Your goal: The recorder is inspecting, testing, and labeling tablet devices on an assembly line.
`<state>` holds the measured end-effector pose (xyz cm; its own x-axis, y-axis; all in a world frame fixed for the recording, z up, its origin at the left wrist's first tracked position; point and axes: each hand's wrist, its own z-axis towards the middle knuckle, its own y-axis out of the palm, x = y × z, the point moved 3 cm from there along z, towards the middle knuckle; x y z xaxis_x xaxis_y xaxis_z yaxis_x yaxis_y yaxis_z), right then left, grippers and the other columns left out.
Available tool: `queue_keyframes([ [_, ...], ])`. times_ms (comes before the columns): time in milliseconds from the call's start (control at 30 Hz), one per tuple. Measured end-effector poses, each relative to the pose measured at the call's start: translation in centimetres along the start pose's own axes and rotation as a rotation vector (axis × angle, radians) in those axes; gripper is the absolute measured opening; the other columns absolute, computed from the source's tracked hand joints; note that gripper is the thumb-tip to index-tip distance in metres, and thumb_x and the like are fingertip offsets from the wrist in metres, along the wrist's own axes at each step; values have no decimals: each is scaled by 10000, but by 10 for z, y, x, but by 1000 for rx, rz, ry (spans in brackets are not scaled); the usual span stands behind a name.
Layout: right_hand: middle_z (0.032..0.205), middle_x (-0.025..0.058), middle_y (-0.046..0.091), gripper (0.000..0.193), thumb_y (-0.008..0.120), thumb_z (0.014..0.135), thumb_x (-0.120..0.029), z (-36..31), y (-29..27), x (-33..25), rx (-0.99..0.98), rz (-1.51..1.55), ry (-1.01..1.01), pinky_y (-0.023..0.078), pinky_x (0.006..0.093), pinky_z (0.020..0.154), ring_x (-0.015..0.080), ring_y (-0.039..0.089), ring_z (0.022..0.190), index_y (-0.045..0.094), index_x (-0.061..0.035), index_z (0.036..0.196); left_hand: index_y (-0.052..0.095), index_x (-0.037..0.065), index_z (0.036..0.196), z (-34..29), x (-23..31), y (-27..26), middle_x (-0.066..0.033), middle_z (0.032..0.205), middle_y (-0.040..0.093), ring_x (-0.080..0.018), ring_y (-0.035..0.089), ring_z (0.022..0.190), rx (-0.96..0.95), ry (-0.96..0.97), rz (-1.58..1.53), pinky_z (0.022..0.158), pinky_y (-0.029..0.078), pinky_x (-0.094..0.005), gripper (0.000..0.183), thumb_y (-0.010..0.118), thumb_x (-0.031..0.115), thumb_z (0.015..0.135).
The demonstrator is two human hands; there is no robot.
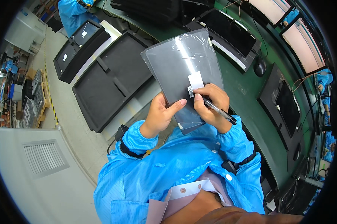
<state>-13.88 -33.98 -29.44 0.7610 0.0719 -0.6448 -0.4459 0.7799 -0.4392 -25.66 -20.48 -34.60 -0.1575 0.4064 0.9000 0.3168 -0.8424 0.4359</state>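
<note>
A flat grey panel (pixel 167 61) in clear, wrinkled plastic film is held up tilted in front of me. My left hand (pixel 157 115) grips its left edge, thumb lying on the front face. My right hand (pixel 217 100) pinches a black-and-clear pen (pixel 221 112) over the panel's lower right part. The pen's tip is hidden by the fingers. Just above those fingertips, a white label (pixel 195 79) is stuck to the panel, with a smaller printed sticker (pixel 190 92) beside it.
Black foam trays (pixel 112 74) stand to the left, the farther one holding dark panels with white labels. On the green bench (pixel 243 93) to the right are a mouse (pixel 259 67), a dark screen (pixel 228 31) and lit monitors (pixel 304 44). Another person's blue sleeve (pixel 72 15) shows far left.
</note>
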Motion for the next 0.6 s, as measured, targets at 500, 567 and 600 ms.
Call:
queue_keyframes([
  [500,1047,154,633,227,608,956,-32,-45,-60,19,130,57,431,522,338,779,246,642,858,643,10,1176,513,-46,1283,42,33,-127,-152,1188,667,-228,667,1050,516,139,-55,931,538,-377,321,606,45,989],
  [567,1038,152,633,224,608,957,-34,-58,-72,26,119,1,374,522,333,757,242,640,818,642,16,1172,525,-62,1269,66,35,-164,-159,1187,664,-258,664,1039,631,176,-23,938,532,-396,303,581,40,990],
  [600,1029,150,633,222,609,957,-36,-62,-77,26,104,-66,330,522,328,734,237,637,777,642,22,1168,530,-67,1265,78,36,-181,-169,1193,657,-277,652,1061,684,183,-27,943,526,-401,300,572,17,980],
])
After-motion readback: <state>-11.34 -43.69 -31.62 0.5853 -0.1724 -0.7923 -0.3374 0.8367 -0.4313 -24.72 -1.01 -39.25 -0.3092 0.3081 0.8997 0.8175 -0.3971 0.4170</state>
